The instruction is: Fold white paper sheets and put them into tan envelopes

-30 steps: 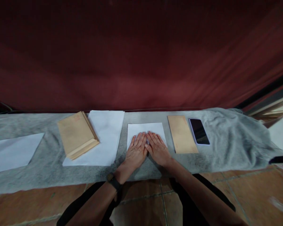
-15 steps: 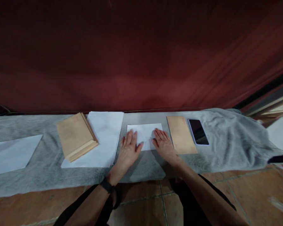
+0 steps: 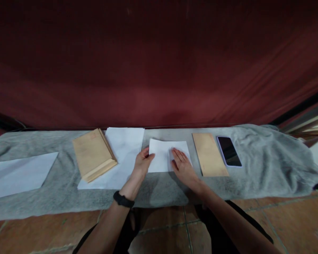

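White paper (image 3: 159, 158) seems mid-fold: left hand (image 3: 143, 163) pinching its left edge, right hand (image 3: 184, 170) flat on it, open, gripping nothing; lifting that edge calls for gentleness.

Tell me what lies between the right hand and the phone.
The head view shows a brown envelope between the right hand and the phone, on the grey cloth.
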### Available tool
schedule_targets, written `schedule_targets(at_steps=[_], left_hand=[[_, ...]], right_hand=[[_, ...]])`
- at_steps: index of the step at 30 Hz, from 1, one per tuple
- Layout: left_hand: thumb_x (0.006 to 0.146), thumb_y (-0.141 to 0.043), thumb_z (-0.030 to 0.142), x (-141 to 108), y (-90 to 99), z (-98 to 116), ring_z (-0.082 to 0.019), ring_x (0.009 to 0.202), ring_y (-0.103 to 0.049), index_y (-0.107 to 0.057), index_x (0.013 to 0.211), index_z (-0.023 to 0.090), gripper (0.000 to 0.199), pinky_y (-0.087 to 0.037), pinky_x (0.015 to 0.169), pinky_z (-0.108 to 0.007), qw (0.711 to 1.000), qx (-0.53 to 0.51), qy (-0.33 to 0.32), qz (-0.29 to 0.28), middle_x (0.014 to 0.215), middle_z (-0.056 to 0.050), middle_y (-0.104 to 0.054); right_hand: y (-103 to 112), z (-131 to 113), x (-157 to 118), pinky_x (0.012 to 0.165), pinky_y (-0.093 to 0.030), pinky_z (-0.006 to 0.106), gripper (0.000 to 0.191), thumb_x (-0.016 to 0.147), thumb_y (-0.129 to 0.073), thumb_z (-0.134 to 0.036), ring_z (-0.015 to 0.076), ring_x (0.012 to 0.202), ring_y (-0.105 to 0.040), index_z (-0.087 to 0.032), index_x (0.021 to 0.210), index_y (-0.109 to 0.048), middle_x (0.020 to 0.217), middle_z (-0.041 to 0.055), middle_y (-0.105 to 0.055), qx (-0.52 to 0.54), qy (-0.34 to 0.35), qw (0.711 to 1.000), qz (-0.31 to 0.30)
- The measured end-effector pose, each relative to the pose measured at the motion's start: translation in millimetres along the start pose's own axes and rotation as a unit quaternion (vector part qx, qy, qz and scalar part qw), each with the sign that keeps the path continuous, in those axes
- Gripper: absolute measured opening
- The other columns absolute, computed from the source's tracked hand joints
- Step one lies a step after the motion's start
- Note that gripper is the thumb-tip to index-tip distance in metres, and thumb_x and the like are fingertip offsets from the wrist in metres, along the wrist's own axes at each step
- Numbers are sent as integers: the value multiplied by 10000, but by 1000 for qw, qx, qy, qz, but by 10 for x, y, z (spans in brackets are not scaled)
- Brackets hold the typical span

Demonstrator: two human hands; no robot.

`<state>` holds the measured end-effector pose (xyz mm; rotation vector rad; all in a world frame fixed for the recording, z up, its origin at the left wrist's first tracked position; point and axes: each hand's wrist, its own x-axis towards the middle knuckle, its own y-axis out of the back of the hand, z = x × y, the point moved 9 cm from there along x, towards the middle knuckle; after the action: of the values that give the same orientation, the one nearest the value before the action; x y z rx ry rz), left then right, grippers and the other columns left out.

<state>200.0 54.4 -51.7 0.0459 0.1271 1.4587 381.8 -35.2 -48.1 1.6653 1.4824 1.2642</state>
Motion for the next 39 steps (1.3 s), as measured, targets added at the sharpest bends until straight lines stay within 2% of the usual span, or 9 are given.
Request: schedule_targets(at_steps=[2, 5, 9, 12, 15, 20, 27, 31, 39], left_hand=[[763, -717, 417, -37, -29, 175, -183, 700, -676, -713, 964, 149, 335, -540, 651, -288, 999, -26, 1, -23, 804, -31, -749], [860, -658, 399, -161, 137, 704, -186, 804, -680, -719, 951, 187, 239, -539, 758, -303, 986, 74, -141, 55, 888, -28, -758], [985, -566, 292, -584, -61, 1271, -200, 987, -677, -748, 1021, 252, 190, -501, 931, -361, 871, 278, -404, 21, 1016, -44, -765], [1015, -504, 214, -833, -287, 1247, -204, 1031, -677, -728, 1145, 273, 265, -499, 942, -380, 793, 366, -484, -60, 1091, -56, -764], [1020, -487, 191, -949, -369, 1122, -210, 1033, -675, -710, 1187, 264, 288, -502, 946, -395, 761, 402, -497, -115, 1115, -63, -760], [999, -561, 262, -911, -257, 977, -216, 994, -673, -713, 1161, 243, 222, -512, 917, -388, 801, 373, -435, -175, 1091, -62, -760], [872, -687, 407, -267, 180, 464, -205, 952, -709, -577, 1368, 227, 539, -558, 861, -346, 981, 126, -133, -67, 1081, -54, -754], [826, -668, 339, -90, 50, 22, -196, 790, -716, -497, 1427, 156, 651, -565, 729, -316, 994, 52, 3, -96, 877, -26, -751], [830, -602, 129, -54, -67, -86, -152, 629, -623, -431, 1508, 165, 700, -519, 635, -275, 982, 180, -17, -54, 726, 43, -662]], right_hand=[[133, 71, 77, 1210, -393, 464, 640, 1033, -396, -269, 227, 1502, -382, -182, 1639, -212, 1626, 129, -405, 37, -11, 999, 31], [392, 176, 207, 1172, -431, 471, 734, 1034, -423, -317, 244, 1514, -357, -220, 1658, -49, 1670, 120, -317, 90, -40, 992, 82], [713, 182, 299, 1141, -443, 516, 823, 1006, -451, -290, 294, 1498, -377, -250, 1650, 59, 1708, 123, -202, 102, -61, 984, 134], [801, 76, 276, 1167, -416, 516, 772, 963, -528, -255, 301, 1513, -352, -261, 1647, -169, 1699, 109, -242, 107, -24, 985, 130], [670, -27, 210, 1147, -459, 462, 574, 921, -627, -233, 276, 1433, -481, -285, 1484, -527, 1577, 81, -483, 121, 43, 990, 55], [400, -55, 67, 1110, -498, 418, 414, 945, -540, -123, 210, 1295, -617, -278, 1293, -703, 1382, 46, -679, 107, 96, 987, -66], [239, 183, 0, 802, -605, 343, 402, 1038, -448, -423, 220, 917, -745, -230, 1038, -800, 1319, 69, -711, 159, -38, 980, -113], [163, 324, 15, 729, -571, 321, 349, 1005, -481, -399, 218, 810, -723, -191, 1015, -760, 1069, 88, -770, 176, -81, 979, -67], [53, 508, -18, 698, -545, 307, 327, 953, -546, -268, 236, 828, -737, -178, 1266, -578, 892, 65, -754, 167, -179, 969, -40]])
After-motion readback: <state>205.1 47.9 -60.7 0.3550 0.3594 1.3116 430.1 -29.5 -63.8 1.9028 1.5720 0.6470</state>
